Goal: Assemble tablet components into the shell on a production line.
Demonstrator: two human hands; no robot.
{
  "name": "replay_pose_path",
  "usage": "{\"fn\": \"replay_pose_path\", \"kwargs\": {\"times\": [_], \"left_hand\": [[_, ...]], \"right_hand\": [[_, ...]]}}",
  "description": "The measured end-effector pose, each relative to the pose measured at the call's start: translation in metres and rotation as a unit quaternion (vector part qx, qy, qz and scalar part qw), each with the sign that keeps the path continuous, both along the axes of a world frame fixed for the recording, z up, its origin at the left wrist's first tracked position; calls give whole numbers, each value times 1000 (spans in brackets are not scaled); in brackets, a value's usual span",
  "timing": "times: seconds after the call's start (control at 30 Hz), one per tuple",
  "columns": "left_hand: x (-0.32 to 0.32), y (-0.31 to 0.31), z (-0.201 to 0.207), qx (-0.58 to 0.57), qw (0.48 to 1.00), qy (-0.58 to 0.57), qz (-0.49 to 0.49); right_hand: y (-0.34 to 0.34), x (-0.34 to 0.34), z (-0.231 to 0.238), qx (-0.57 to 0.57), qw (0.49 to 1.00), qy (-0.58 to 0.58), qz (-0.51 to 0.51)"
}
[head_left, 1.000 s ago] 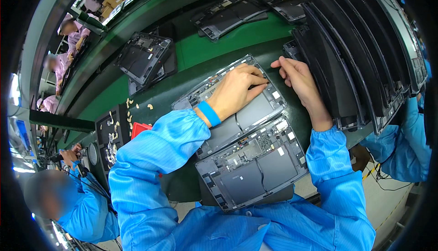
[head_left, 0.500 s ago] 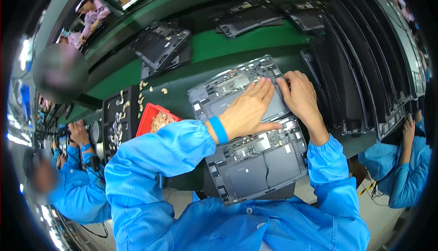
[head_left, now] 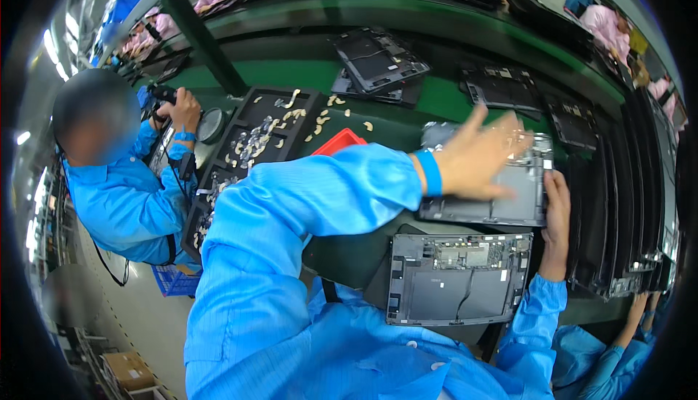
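Grey opened-up tablet lies longways left-to-right, left hand splayed over it, seemingly empty, right hand at its right edge, can't tell if gripping.

Opened device, tray on green bench

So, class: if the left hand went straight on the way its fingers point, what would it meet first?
Probably the dark device shell beyond the opened device under the left hand; blur and unclear height mean it might pass above.
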State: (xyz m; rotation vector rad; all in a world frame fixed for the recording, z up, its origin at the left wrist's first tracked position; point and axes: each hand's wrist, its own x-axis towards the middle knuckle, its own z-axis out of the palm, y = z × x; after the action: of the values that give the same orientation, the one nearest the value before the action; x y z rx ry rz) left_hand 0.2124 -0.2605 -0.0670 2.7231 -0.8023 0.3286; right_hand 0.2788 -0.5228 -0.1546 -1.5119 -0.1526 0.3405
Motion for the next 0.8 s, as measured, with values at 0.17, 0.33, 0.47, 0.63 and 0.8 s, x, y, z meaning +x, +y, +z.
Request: {"fn": "replay_pose_path", "kwargs": {"times": [0.17,0.33,0.47,0.63,0.8], "left_hand": [[3,96,10,-267,888,190,324],[5,143,23,-582,708,307,257],[3,268,39,-613,688,182,342],[7,479,-20,-679,563,-42,469],[-49,582,-72,-406,527,-59,744]], "right_hand": [[25,22,49,62,997,-2,-47],[63,26,67,174,981,86,8],[50,17,41,82,994,40,57],[9,10,-37,59,998,26,-14],[38,9,-27,103,994,39,18]]}}
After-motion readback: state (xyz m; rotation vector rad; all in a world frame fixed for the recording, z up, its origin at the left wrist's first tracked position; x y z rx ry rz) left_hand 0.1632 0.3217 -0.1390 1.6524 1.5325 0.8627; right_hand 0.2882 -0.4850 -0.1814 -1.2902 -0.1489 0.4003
